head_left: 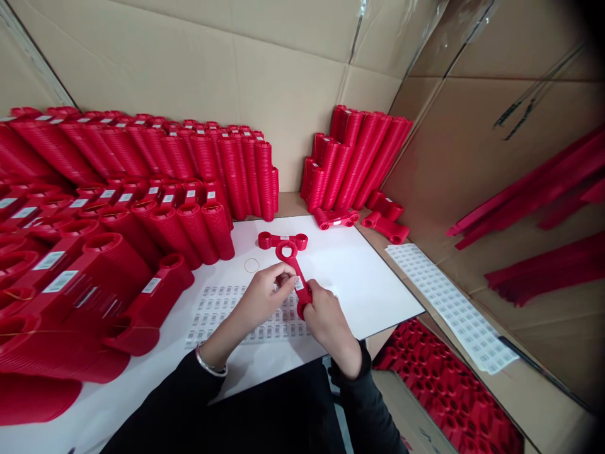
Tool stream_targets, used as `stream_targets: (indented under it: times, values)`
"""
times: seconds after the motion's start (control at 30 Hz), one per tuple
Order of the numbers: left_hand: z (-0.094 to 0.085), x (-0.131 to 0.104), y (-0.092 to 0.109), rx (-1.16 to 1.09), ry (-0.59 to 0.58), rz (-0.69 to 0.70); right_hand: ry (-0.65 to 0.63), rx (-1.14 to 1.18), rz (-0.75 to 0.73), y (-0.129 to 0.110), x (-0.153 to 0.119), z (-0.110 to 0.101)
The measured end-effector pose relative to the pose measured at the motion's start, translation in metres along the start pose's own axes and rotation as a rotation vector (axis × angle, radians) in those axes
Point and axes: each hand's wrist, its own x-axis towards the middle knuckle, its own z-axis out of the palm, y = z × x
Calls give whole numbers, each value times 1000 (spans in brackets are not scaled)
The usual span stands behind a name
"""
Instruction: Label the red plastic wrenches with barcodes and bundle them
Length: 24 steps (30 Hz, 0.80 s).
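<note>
My right hand [328, 315] is closed around the lower end of a red plastic link piece [293, 261] with a ring at its far end. A small white barcode sticker [299, 284] shows on its bar. My left hand [267, 293] pinches at the edge of that sticker, thumb and forefinger against the red bar. Just beyond the held piece lies another red link piece [295, 241] with a sticker on it. Under both hands is a sheet of barcode stickers [208, 315], partly covered by them. A thin rubber band [252, 265] lies to its left.
Tall stacks of red pieces [179, 157] fill the left side, and more stacks [359, 157] stand at the back right. Loose red pieces [387, 228] lie near them. On the right are more sticker sheets [449, 302] and a box of red pieces [444, 391]. Cardboard walls [189, 57] enclose the white tabletop [378, 296].
</note>
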Motion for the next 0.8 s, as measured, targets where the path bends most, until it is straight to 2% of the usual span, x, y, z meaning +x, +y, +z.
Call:
stream_targets:
  times: [0.2,0.33,0.47,0.57,0.67,0.8]
  values:
    - [8,-6,-2,488,229,331,-2,52,-35,-1,0,3]
    - [17,-7,-6,599,361,390,-11,124,-67,-3,-3,3]
    - [12,1,-13,535,515,435,-51,137,-101,-5,-7,6]
    - [2,4,-17,470,612,402,-84,145,-127,-5,-9,12]
    - [-2,3,-18,295,564,332,-83,150,-120,-4,-11,16]
    - [2,0,-18,-33,507,244,-52,145,-109,1,-12,16]
